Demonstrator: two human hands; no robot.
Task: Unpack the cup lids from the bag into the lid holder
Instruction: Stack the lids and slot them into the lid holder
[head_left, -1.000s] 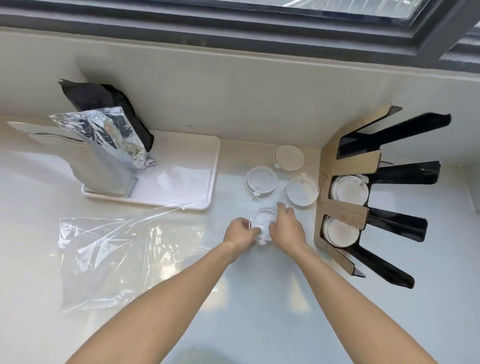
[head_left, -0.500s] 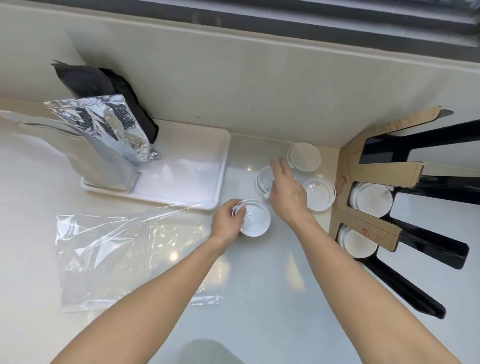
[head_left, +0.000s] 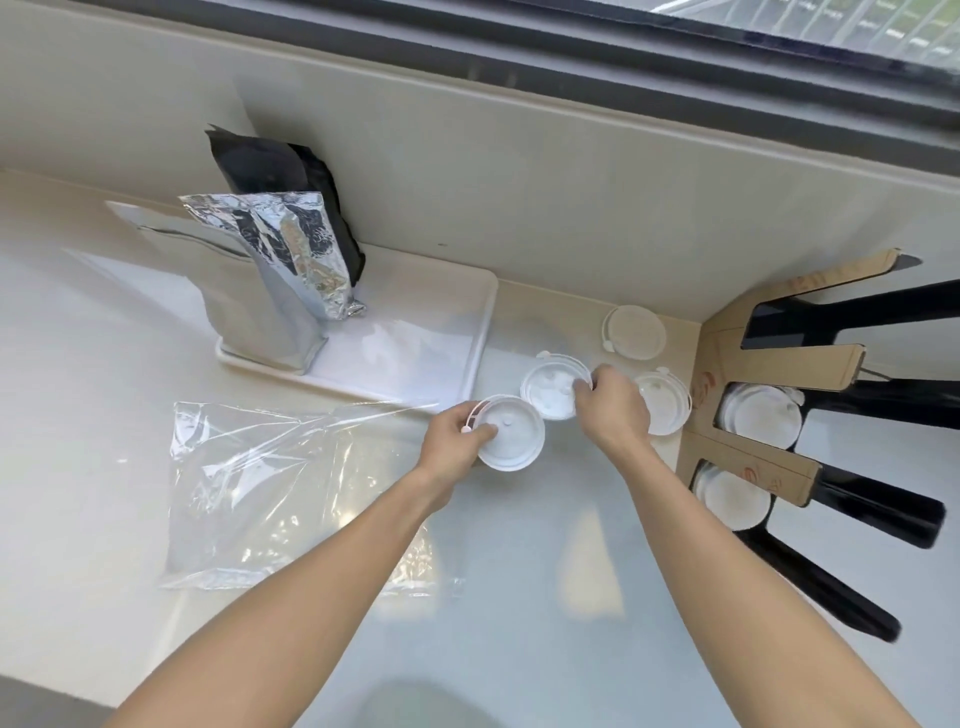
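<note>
Several white cup lids lie on the counter near the holder. My left hand (head_left: 460, 434) grips the nearest lid (head_left: 514, 436) by its left rim. My right hand (head_left: 613, 408) pinches the right edge of a second lid (head_left: 550, 389) just behind it. A third lid (head_left: 667, 408) lies right of my right hand, partly hidden by it, and a fourth lid (head_left: 635, 332) sits by the wall. The cardboard and black lid holder (head_left: 763, 467) stands at the right, with lids (head_left: 761, 415) in two of its slots. The clear plastic bag (head_left: 270, 488) lies flat and empty at the left.
A white tray (head_left: 415, 358) behind the bag carries a silver foil pouch (head_left: 280, 270) and a black pouch (head_left: 291, 176). The wall and window sill run along the back of the counter.
My left hand keeps its grip on the nearest lid. My right hand has come down from above the second lid and now pinches its edge. The camera has tilted.
</note>
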